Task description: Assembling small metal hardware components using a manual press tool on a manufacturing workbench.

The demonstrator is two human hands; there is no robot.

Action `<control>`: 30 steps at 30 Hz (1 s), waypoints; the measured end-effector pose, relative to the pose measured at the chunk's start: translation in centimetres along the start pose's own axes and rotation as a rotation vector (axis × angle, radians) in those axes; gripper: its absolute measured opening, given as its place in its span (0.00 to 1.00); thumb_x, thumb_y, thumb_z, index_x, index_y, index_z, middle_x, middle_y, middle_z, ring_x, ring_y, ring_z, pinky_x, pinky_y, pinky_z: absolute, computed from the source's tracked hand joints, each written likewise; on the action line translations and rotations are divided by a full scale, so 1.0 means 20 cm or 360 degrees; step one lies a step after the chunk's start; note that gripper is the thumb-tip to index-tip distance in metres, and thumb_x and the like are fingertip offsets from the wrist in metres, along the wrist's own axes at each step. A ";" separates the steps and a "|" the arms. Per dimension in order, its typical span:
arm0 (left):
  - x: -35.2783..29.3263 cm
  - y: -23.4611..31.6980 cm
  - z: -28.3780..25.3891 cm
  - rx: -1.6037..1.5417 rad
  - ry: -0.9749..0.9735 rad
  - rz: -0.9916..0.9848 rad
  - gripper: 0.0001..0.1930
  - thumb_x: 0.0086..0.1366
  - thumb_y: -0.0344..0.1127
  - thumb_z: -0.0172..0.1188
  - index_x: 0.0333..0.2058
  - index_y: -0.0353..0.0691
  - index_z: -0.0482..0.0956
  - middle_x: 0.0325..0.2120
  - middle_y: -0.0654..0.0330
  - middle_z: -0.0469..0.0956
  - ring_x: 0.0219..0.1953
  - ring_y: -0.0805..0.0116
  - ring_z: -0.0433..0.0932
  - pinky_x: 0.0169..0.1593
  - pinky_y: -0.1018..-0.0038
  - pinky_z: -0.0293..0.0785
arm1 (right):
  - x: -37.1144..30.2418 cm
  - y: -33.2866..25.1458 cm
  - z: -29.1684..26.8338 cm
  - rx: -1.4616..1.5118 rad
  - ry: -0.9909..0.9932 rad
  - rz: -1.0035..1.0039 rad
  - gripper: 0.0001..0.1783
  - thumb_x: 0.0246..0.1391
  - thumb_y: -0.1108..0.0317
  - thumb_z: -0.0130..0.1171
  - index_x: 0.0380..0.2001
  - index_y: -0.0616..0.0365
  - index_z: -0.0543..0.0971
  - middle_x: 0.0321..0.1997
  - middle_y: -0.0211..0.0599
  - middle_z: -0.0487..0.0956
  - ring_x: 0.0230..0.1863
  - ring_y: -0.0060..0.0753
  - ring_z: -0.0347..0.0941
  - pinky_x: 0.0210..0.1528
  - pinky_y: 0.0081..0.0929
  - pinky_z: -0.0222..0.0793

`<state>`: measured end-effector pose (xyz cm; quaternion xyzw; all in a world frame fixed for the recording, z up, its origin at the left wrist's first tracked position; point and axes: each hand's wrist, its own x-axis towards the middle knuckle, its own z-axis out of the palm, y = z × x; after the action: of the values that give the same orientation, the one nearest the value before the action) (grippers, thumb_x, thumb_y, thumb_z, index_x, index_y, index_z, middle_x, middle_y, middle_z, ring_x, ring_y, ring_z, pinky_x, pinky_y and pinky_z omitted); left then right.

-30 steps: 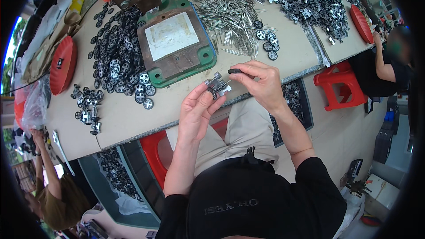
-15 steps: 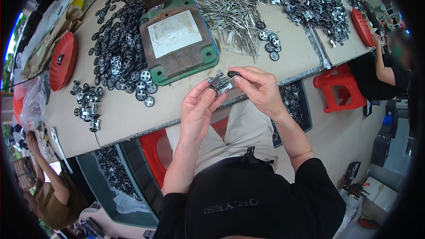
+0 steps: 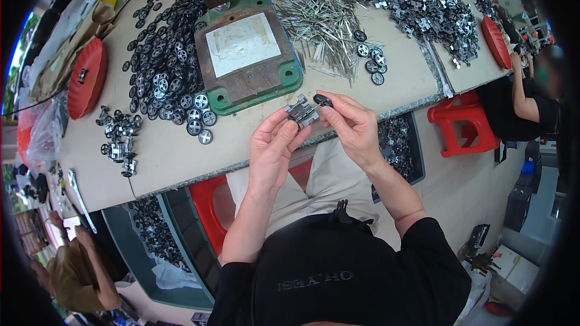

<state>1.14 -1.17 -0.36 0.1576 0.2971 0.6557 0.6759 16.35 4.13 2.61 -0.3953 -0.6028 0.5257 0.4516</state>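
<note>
My left hand (image 3: 275, 143) pinches a small grey metal toy-car chassis (image 3: 300, 112) above the table's near edge. Close beside it, my right hand (image 3: 353, 122) grips a small black toy wheel (image 3: 322, 101) between thumb and fingers, at the chassis's right side. A thin metal axle seems to run between chassis and wheel; whether the wheel is seated on it I cannot tell. Beyond my hands stands a green press base (image 3: 226, 103) with a pale plate (image 3: 243, 44) on top. Left of it lies a heap of black wheels with silver hubs (image 3: 171, 69).
Thin metal axles (image 3: 326, 27) and metal chassis pieces (image 3: 423, 9) are heaped at the far right. Wheeled chassis (image 3: 118, 139) cluster at left, near a red dish (image 3: 87, 78). A green bin (image 3: 199, 247) and red stool (image 3: 462, 122) stand below table height. Two other people sit at the sides.
My hands stay close together, with the wheel and chassis slightly turned. The view has shifted a little. The person at left has moved their arms.
</note>
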 end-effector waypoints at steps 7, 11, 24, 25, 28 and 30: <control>0.00 -0.01 0.01 0.0025 -0.0003 0.0017 0.14 0.63 0.25 0.53 0.48 0.32 0.69 0.43 0.53 0.75 0.44 0.66 0.76 0.50 0.68 0.76 | -0.02 0.04 0.01 -0.0513 0.0092 -0.0257 0.15 0.52 0.79 0.54 0.44 0.65 0.76 0.42 0.47 0.79 0.39 0.32 0.77 0.40 0.23 0.72; 0.00 -0.02 0.00 0.0045 0.0026 0.0032 0.14 0.63 0.25 0.53 0.47 0.32 0.70 0.43 0.53 0.76 0.44 0.67 0.76 0.50 0.68 0.76 | -0.02 0.02 0.01 -0.0420 0.0143 -0.0152 0.15 0.52 0.78 0.54 0.45 0.64 0.76 0.41 0.45 0.79 0.36 0.29 0.78 0.37 0.21 0.72; -0.01 -0.02 0.04 0.0212 0.0062 0.0168 0.14 0.61 0.23 0.55 0.46 0.30 0.71 0.43 0.54 0.75 0.44 0.67 0.76 0.49 0.70 0.76 | -0.03 0.06 0.04 -0.0813 0.0260 -0.0644 0.15 0.51 0.79 0.55 0.44 0.64 0.76 0.38 0.46 0.79 0.35 0.33 0.78 0.35 0.24 0.72; -0.02 -0.03 0.04 0.0210 0.0062 0.0167 0.14 0.61 0.23 0.55 0.46 0.30 0.71 0.43 0.54 0.75 0.44 0.67 0.76 0.49 0.70 0.76 | -0.04 0.07 0.04 -0.0815 0.0259 -0.0643 0.15 0.51 0.79 0.55 0.44 0.64 0.76 0.38 0.46 0.79 0.35 0.33 0.78 0.35 0.24 0.72; -0.02 -0.06 0.04 0.0927 0.0130 0.0637 0.13 0.60 0.22 0.56 0.45 0.29 0.72 0.41 0.54 0.76 0.42 0.67 0.77 0.49 0.71 0.76 | -0.06 0.08 0.04 -0.0908 0.0208 -0.0515 0.17 0.50 0.80 0.56 0.46 0.64 0.76 0.36 0.43 0.79 0.32 0.29 0.77 0.33 0.23 0.72; -0.02 -0.05 0.01 0.0781 0.0138 0.0461 0.14 0.60 0.22 0.56 0.46 0.29 0.72 0.40 0.53 0.77 0.41 0.66 0.78 0.48 0.73 0.76 | -0.06 0.05 0.01 -0.0366 0.0007 0.0031 0.20 0.48 0.79 0.58 0.48 0.62 0.75 0.33 0.40 0.78 0.30 0.25 0.75 0.32 0.22 0.71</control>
<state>2.05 -1.59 -0.69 0.3291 0.4499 0.6600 0.5036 16.49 3.04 1.48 -0.4514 -0.6544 0.4566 0.3995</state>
